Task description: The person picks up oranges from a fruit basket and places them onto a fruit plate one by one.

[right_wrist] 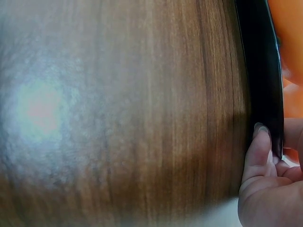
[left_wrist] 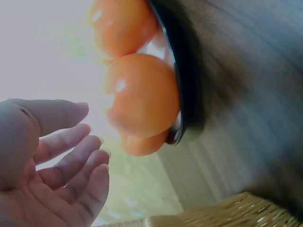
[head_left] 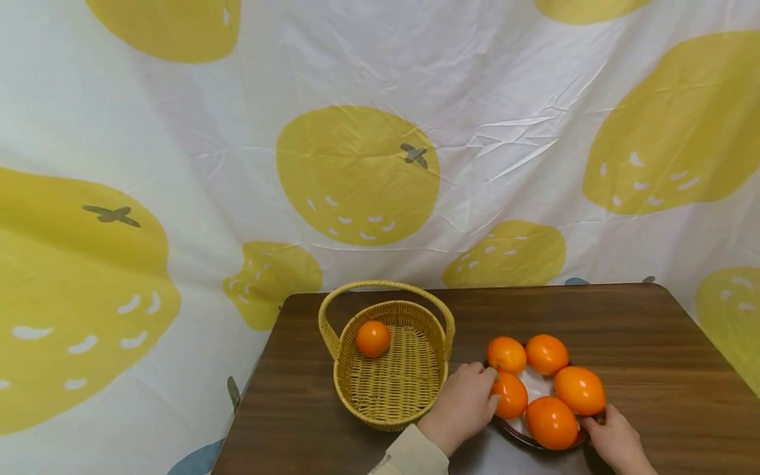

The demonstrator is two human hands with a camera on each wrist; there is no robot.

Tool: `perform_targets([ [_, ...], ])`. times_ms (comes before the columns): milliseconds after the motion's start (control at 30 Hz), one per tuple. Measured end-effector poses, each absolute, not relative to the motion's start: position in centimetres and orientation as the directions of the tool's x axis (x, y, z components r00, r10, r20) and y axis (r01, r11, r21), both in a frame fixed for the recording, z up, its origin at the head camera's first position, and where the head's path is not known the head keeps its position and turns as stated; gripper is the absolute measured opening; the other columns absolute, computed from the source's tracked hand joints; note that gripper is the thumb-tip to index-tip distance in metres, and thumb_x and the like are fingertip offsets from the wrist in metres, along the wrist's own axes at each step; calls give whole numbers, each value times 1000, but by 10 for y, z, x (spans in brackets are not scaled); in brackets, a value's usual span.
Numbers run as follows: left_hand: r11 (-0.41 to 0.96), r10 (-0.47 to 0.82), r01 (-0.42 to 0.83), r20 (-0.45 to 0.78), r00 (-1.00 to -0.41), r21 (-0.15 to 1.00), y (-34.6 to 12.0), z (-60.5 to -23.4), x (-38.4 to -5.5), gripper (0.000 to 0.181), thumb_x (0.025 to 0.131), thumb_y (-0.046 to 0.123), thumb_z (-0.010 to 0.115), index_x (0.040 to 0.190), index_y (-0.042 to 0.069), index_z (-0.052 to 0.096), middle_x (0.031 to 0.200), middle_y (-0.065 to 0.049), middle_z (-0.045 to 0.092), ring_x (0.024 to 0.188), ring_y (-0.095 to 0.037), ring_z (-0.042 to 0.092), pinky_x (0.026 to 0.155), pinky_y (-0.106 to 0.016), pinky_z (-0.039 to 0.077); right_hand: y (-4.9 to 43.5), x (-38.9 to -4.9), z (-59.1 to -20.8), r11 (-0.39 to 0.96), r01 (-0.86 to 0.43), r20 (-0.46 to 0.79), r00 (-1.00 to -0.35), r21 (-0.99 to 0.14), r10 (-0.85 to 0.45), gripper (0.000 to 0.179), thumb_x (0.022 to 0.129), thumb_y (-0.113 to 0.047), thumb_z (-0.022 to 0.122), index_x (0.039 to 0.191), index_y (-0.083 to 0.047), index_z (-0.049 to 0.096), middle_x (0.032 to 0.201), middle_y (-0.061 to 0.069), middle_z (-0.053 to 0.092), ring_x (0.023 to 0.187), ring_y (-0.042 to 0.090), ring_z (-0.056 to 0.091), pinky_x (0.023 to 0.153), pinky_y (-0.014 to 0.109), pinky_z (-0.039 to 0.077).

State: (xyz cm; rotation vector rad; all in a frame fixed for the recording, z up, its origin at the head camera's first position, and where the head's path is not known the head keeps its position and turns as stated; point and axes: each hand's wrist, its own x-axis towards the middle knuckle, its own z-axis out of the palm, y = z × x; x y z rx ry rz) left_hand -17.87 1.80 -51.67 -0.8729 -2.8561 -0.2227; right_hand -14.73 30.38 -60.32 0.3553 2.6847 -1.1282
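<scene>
Several shiny oranges sit in a ring on a plate (head_left: 537, 384) with a pale inside and a dark rim. My left hand (head_left: 466, 404) is at the plate's left side, beside the nearest orange (head_left: 510, 396). In the left wrist view, the thumb and loosely bent fingers (left_wrist: 87, 161) stand apart from that orange (left_wrist: 143, 94), with nothing between them. At the plate's right front edge, my right hand (head_left: 617, 441) pinches the dark rim (right_wrist: 263, 71) between thumb and fingers. Another orange (head_left: 373, 339) lies inside the yellow wicker basket (head_left: 388, 423), toward its back left.
The basket's arched handle (head_left: 386, 284) stands up over its back part. Both basket and plate are on a dark wooden table (head_left: 653, 330), the basket left of the plate. Behind the table hangs a white cloth (head_left: 505, 79) printed with yellow fruit.
</scene>
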Motion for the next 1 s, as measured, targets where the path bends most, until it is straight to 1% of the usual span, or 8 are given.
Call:
perform_targets([
  [167, 803, 553, 586, 225, -802, 112, 15, -509, -180, 9, 92, 29, 72, 97, 22, 70, 84, 7, 63, 71, -9, 57, 66, -20, 47, 303, -147, -602, 679, 291, -270, -953, -674, 140, 47, 96, -23, 55, 117, 19, 49, 107, 35, 61, 96, 44, 60, 81, 54, 49],
  [300, 796, 551, 592, 254, -795, 124, 12, -503, -180, 6, 92, 26, 72, 89, 22, 68, 80, 8, 62, 68, -8, 55, 62, -18, 44, 304, -147, -603, 682, 289, -270, -953, -672, 138, 48, 96, -23, 55, 118, 19, 48, 109, 36, 61, 97, 45, 60, 81, 55, 49],
  [567, 791, 543, 591, 267, -796, 155, 8, -498, -182, 7, 93, 25, 71, 89, 22, 66, 79, 9, 59, 69, -8, 52, 60, -16, 42, 303, -148, -603, 688, 285, -261, -955, -667, 142, 47, 97, -23, 55, 117, 19, 49, 108, 35, 62, 98, 46, 60, 81, 56, 49],
  [700, 785, 538, 599, 304, -787, 161, 4, -498, -187, 10, 92, 25, 72, 86, 21, 65, 77, 8, 58, 68, -8, 52, 61, -16, 41, 303, -147, -603, 691, 285, -258, -955, -664, 146, 46, 97, -23, 55, 116, 18, 50, 104, 33, 63, 94, 43, 61, 79, 53, 49],
  [800, 789, 524, 589, 309, -794, 174, 1, -496, -192, 10, 92, 23, 72, 85, 20, 65, 77, 8, 59, 69, -8, 53, 62, -15, 42, 303, -147, -603, 686, 291, -266, -953, -666, 147, 44, 97, -23, 55, 116, 17, 50, 101, 29, 63, 91, 39, 60, 77, 50, 49],
  [1000, 801, 506, 573, 316, -803, 173, -9, -492, -201, 7, 90, 21, 71, 85, 19, 67, 77, 7, 60, 67, -7, 55, 59, -15, 42, 303, -147, -602, 678, 297, -277, -950, -672, 142, 45, 97, -24, 55, 117, 16, 50, 102, 28, 63, 91, 38, 60, 77, 50, 48],
])
